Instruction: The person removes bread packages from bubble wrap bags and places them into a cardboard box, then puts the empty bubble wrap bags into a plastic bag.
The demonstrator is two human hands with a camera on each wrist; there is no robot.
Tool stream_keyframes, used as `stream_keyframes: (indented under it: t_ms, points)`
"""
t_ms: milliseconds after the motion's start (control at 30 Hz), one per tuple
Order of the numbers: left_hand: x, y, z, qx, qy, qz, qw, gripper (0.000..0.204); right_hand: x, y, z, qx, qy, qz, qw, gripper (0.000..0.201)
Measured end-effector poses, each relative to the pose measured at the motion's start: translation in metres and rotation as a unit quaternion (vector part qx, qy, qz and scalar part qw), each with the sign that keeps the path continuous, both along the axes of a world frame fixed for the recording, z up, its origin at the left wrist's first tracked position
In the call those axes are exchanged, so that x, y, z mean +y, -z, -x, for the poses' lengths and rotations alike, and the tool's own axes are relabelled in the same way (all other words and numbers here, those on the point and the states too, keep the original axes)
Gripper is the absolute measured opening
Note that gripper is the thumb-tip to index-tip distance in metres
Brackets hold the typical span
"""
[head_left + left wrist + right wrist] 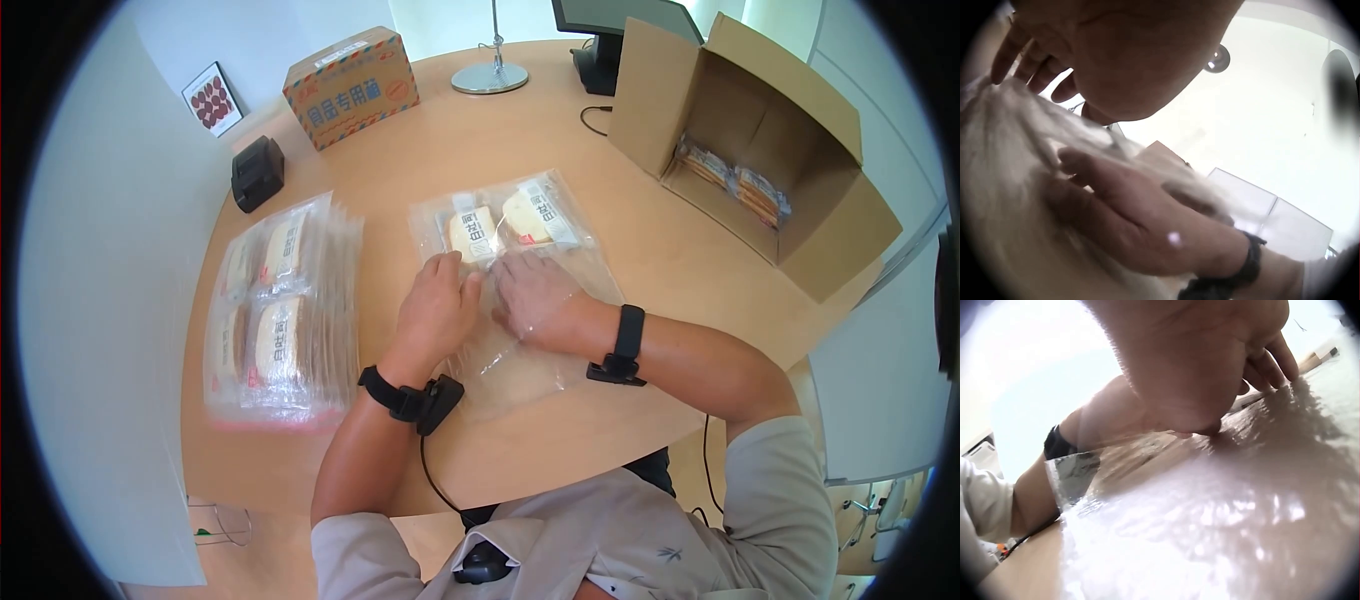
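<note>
A large clear plastic bag (500,375) lies flat on the table in front of me. At its far end are two wrapped packs of white sliced bread, a left pack (473,235) and a right pack (537,212). My left hand (437,305) touches the bag's left side, fingertips just below the left bread pack and thumb apart from the fingers. Clear film covers my right hand (537,292), its fingers reaching toward the packs. In the right wrist view, the fingers (1264,370) of that hand extend down to the wrinkled film.
To the left stands a thick stack of filled clear bags (280,320) of bread packs. An open cardboard box (640,110) at the right holds several bread packs (757,195). Behind are a closed carton (350,88), a black device (258,173), a lamp base (490,78) and a monitor (600,60).
</note>
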State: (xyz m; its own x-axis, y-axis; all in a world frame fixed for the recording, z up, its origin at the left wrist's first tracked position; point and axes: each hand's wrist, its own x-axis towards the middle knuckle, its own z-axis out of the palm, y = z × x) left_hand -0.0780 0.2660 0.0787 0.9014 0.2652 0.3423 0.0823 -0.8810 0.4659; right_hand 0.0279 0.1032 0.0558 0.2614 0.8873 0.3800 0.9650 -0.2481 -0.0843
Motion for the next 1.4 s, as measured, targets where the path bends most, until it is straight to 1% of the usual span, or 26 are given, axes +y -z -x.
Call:
stream_keyframes:
  t_ms: [67,100,167,200,300,367,500,567,600,667,700,733,767,800,867,900,967,1000,1067,1100,1167,1200,1267,1300,1367,1400]
  points:
    - [-0.002,-0.006,0.002,0.03,-0.001,0.006,1.0,0.04,0.002,0.003,-0.006,-0.063,0.039,0.016,0.997,0.03]
    - [-0.001,-0.006,0.001,0.031,-0.001,0.002,1.0,0.04,0.005,0.004,-0.008,-0.061,0.04,0.012,0.997,0.03]
    - [-0.002,-0.004,-0.001,0.041,0.014,0.012,0.999,0.042,0.014,-0.001,-0.011,0.04,0.073,0.02,0.996,0.029]
    - [-0.002,-0.004,-0.001,0.043,0.015,0.006,0.999,0.042,0.017,-0.004,-0.014,0.042,0.074,0.015,0.996,0.029]
    - [-0.006,-0.006,0.0,0.055,0.007,-0.014,0.998,0.04,0.021,-0.023,-0.017,0.056,0.075,0.056,0.994,0.022]
    - [-0.007,-0.009,0.001,0.05,0.009,0.0,0.999,0.039,0.024,-0.024,-0.02,0.013,0.066,0.075,0.995,0.016]
    - [-0.002,-0.001,0.0,0.046,0.016,-0.01,0.999,0.039,0.029,-0.01,-0.029,-0.016,0.052,0.03,0.998,0.013]
    - [0.002,0.002,-0.001,0.026,0.034,-0.04,0.998,0.035,0.02,-0.017,-0.02,-0.031,0.009,0.033,0.999,0.012]
    - [0.005,0.003,-0.001,0.026,0.037,-0.041,0.998,0.035,0.013,-0.018,-0.013,-0.031,0.012,0.032,0.999,0.012]
    - [0.003,-0.002,0.0,0.07,0.013,-0.003,0.997,0.035,-0.015,-0.022,0.008,-0.034,-0.053,0.013,0.998,0.012]
    - [0.005,0.004,0.0,0.072,0.012,0.004,0.997,0.035,-0.03,-0.023,0.019,-0.021,-0.053,0.059,0.997,0.012]
    - [0.01,0.013,-0.001,0.033,0.017,-0.027,0.999,0.033,-0.048,-0.025,0.029,-0.007,-0.053,0.108,0.993,0.013]
    - [0.014,0.021,-0.001,-0.004,0.022,-0.056,0.998,0.031,-0.071,-0.033,0.039,-0.02,-0.081,0.112,0.99,0.014]
    - [0.014,0.024,-0.002,0.0,0.021,-0.043,0.999,0.031,-0.094,-0.041,0.048,-0.031,-0.109,0.116,0.987,0.014]
    - [0.014,0.025,-0.002,-0.025,0.035,-0.077,0.996,0.028,-0.135,-0.048,0.062,0.009,-0.092,0.103,0.99,0.014]
    - [0.015,0.025,-0.003,-0.015,0.036,-0.06,0.997,0.028,-0.152,-0.052,0.062,0.021,-0.092,0.118,0.988,0.014]
    - [0.017,0.023,-0.003,-0.011,0.059,-0.058,0.997,0.028,-0.184,-0.056,0.056,0.034,-0.015,0.046,0.998,0.02]
    - [0.017,0.022,0.0,-0.006,0.07,-0.047,0.996,0.028,-0.199,-0.054,0.051,0.041,-0.004,0.057,0.998,0.02]
    - [0.015,0.015,0.0,0.028,0.065,-0.08,0.994,0.03,-0.227,-0.051,0.04,0.058,0.131,0.047,0.989,0.036]
    - [0.012,0.012,-0.001,0.026,0.081,-0.076,0.994,0.03,-0.235,-0.05,0.036,0.059,0.146,0.05,0.986,0.036]
    - [0.007,0.007,0.002,0.049,0.06,-0.047,0.996,0.029,-0.243,-0.047,0.032,0.088,0.157,-0.019,0.983,0.048]
    - [0.005,0.007,0.003,0.049,0.071,-0.048,0.995,0.029,-0.245,-0.046,0.032,0.089,0.168,-0.021,0.982,0.048]
    - [0.001,0.004,0.004,0.039,0.062,-0.054,0.996,0.03,-0.245,-0.045,0.033,0.138,0.061,0.011,0.989,0.055]
    - [-0.001,0.003,0.004,0.038,0.069,-0.058,0.995,0.03,-0.244,-0.044,0.033,0.137,0.068,0.005,0.988,0.055]
    - [-0.004,0.0,0.007,0.048,0.055,-0.082,0.994,0.029,-0.242,-0.041,0.031,0.146,0.009,0.018,0.989,0.055]
    - [-0.003,0.001,0.008,0.045,0.061,-0.088,0.993,0.029,-0.243,-0.039,0.03,0.144,0.015,0.011,0.989,0.055]
